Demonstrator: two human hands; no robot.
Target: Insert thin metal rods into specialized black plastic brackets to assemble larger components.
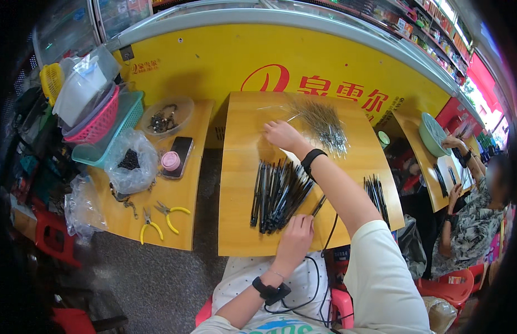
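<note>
My left hand (297,239) is closed near the front edge of the wooden table, pinching a slim black stick (319,205) that points up and to the right. Just beyond it lies a thick pile of similar black sticks (278,195). My right arm reaches across the table, and my right hand (283,135) is over the far left part with its fingers curled together. What those fingers hold, if anything, is too small to make out. Close to that hand, a heap of thin, silvery wire-like pins (323,123) is spread out, with a few lying loose.
More black sticks (376,197) lie at the table's right side. On a left-hand table are yellow-handled pliers (152,225), a phone (179,157), a pink-lidded jar (170,161), a plastic bag (131,161) and stacked baskets (97,122). A co-worker (464,222) sits at the right.
</note>
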